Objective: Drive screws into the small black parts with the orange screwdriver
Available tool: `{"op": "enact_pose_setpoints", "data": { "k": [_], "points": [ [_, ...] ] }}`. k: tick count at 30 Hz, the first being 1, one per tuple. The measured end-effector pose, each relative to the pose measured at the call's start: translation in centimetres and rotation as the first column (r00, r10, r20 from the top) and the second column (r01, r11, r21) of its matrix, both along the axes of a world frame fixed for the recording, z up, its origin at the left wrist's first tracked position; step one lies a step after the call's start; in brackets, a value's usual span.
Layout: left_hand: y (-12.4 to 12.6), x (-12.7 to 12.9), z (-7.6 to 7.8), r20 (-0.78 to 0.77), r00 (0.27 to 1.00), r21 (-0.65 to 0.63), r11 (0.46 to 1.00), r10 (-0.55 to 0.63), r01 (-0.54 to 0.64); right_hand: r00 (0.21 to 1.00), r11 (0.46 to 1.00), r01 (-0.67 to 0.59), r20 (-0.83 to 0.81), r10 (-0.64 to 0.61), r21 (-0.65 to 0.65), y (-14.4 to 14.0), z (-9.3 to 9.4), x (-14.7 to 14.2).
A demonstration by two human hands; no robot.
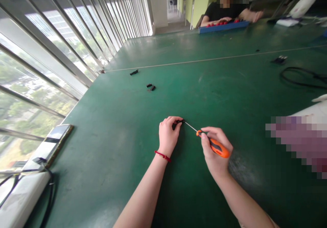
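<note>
Near the middle of the green table, my left hand [169, 132] pinches a small black part [181, 121] between thumb and fingers; its exact kind is too small to make out. A red bracelet circles that wrist. My right hand [216, 153] is closed round an orange and black screwdriver [219, 148]. The thin metal shaft points up and left, and its tip meets or nearly meets the black part. Farther up the table lie two small black pieces [150, 86] close together, with another black piece [134, 72] beyond them.
Along the left edge are a phone-like slab [57, 136], a white power strip [32, 190] with black cables, and metal railings. A black cable [301, 78] and a plug [279, 59] lie at right. Across the table, a person sits behind a blue tray [224, 27] holding red items.
</note>
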State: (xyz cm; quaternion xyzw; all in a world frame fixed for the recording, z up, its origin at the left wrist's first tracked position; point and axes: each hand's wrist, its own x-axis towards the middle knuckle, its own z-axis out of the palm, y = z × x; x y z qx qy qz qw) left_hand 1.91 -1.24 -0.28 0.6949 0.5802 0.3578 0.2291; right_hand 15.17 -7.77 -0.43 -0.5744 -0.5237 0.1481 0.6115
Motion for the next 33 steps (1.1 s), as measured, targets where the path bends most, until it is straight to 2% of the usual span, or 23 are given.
{"op": "enact_pose_setpoints", "data": {
  "k": [2,6,12,16,21,25,30,33],
  "points": [
    [-0.02,-0.01,0.0,0.001,1.0,0.001,1.0,0.001,-0.001,1.0,1.0,0.016,0.012,-0.016,0.008,-0.03,-0.04,-0.1],
    [-0.07,-0.02,0.03,-0.004,1.0,0.007,1.0,0.007,-0.007,0.998,0.99,0.03,-0.057,-0.022,0.135,0.12,0.05,-0.29],
    [-0.05,-0.02,0.01,-0.01,1.0,-0.001,1.0,0.005,-0.005,1.0,0.998,-0.011,-0.004,0.011,0.056,0.07,0.41,-0.22],
    [-0.06,0.01,0.03,-0.016,1.0,0.002,1.0,0.007,-0.007,1.0,0.985,-0.013,-0.018,0.016,0.173,0.04,0.42,-0.26],
    [-0.15,0.06,0.12,-0.011,1.0,-0.014,1.0,0.008,-0.009,0.999,0.999,0.003,0.034,-0.005,0.043,-0.05,0.28,-0.18],
    [-0.13,0.02,0.16,-0.011,1.0,-0.012,1.0,0.009,-0.009,1.0,0.991,0.02,-0.008,-0.02,0.133,0.03,0.4,-0.26],
    [-0.13,-0.01,0.17,-0.01,1.0,-0.01,1.0,0.006,-0.006,1.0,0.998,-0.02,0.013,0.02,0.052,0.0,0.44,-0.33],
    [-0.15,0.0,0.17,-0.013,1.0,-0.006,1.0,0.006,-0.006,1.0,0.993,0.012,-0.001,-0.012,0.121,-0.04,0.3,-0.34]
  ]
}}
